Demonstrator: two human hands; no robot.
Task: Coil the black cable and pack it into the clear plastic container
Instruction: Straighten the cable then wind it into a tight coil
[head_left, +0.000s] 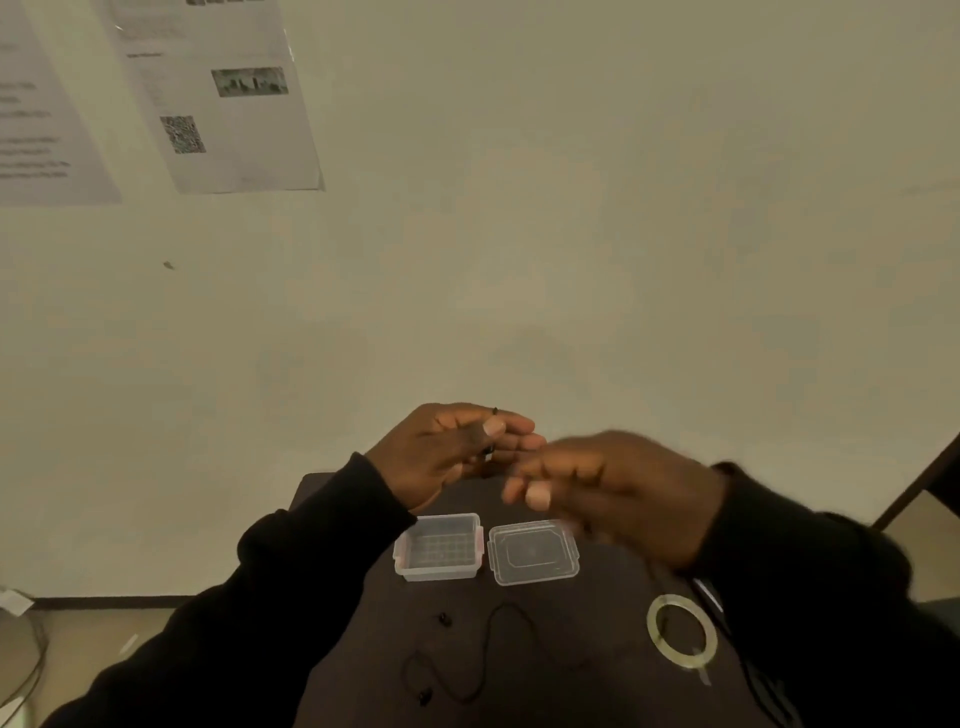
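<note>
My left hand (452, 452) is raised above the dark table, fingers curled around one end of the thin black cable (488, 649), with a small black piece showing between thumb and fingers. My right hand (613, 493) is blurred just to the right of it, fingers bent; whether it pinches the cable I cannot tell. Most of the cable lies in loose curves on the table near me. The clear plastic container (439, 548) stands open and empty below my left hand. Its clear lid (534, 552) lies flat beside it on the right.
A roll of clear tape (681, 631) lies on the dark table (597, 691) at the right. The table is small and stands against a pale wall with printed papers (218, 88) at the upper left. Floor and a cord show at the lower left.
</note>
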